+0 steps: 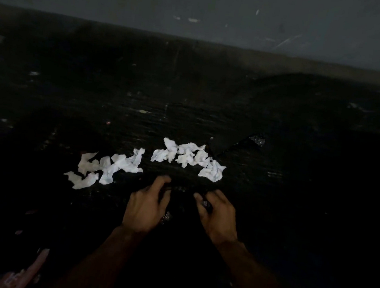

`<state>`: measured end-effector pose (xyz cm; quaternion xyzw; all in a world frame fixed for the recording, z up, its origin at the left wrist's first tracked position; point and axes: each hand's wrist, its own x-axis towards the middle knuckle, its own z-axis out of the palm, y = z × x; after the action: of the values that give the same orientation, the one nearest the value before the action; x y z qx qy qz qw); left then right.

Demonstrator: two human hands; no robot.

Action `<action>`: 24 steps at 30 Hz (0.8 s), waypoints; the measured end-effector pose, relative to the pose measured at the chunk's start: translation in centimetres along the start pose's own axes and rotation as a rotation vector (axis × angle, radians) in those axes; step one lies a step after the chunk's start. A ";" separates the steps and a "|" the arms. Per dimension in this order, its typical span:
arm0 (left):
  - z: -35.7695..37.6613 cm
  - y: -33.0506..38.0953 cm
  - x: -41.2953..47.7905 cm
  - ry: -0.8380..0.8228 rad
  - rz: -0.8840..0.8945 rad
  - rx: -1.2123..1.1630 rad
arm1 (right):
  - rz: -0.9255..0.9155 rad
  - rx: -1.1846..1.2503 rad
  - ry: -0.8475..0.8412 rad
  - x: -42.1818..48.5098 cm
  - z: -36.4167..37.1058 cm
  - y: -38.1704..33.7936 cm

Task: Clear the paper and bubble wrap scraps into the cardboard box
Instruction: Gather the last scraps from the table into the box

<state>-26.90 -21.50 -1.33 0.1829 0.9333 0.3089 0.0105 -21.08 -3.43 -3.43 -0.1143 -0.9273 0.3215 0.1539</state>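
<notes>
Dim. Crumpled paper scraps (126,164) lie in a row, mid-frame. Below them, left hand (146,206) curled, grip unclear; right hand (218,213) pinches a glinting scrap (206,203).

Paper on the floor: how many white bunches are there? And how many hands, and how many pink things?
White paper bunches: 2, the left bunch and the right bunch; the single scraps overlap too much to count.
Hands: 2, the left hand and the right hand.
Pink things: 1, the pink thing at the bottom left.
Total: 5
</notes>
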 end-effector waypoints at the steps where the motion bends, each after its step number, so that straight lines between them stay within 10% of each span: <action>1: -0.3 0.9 1.2 0.053 0.011 -0.015 | 0.038 0.007 0.037 0.9 -0.7 -0.1; 8: 1.1 3.7 10.1 0.164 0.140 0.075 | 0.228 -0.137 0.097 10.5 -4.7 1.2; 16: 6.4 0.4 11.0 -0.139 0.008 0.266 | 0.391 -0.367 -0.347 16.9 -1.3 4.3; 24: 7.2 0.3 10.4 0.101 0.042 0.069 | 0.318 -0.123 -0.080 16.6 -1.6 5.0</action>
<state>-35.54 -13.55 -6.01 0.1868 0.9387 0.2856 -0.0496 -35.36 6.47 -1.86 -0.2561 -0.9208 0.2886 0.0567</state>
